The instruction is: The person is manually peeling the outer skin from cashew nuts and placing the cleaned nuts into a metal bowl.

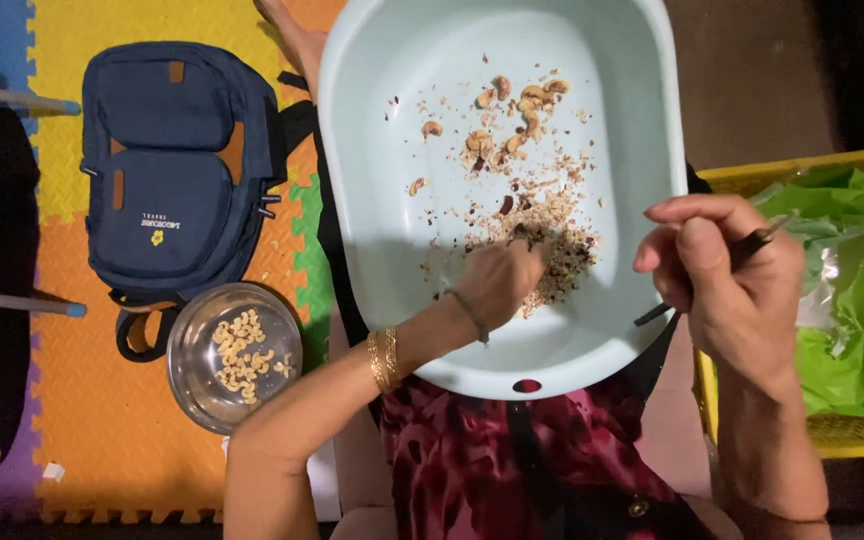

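Observation:
A pale blue plastic tub [382, 200] rests on my lap. Inside it lie several cashew nuts [512, 110] near the far side and a scatter of brown husk bits [552, 215] in the middle. My left hand [497, 285] reaches into the tub with its fingertips down in the husk pile, pinching at something I cannot make out. Gold bangles and a thread band circle that wrist. My right hand [722, 275] hovers over the tub's right rim, closed around a thin dark tool [757, 240] that pokes out past the fingers.
A steel bowl [197, 375] with several peeled cashews stands on the coloured foam mat at left. A navy backpack [177, 170] lies beyond it. A yellow basket [852, 435] holding green plastic bags sits at the right.

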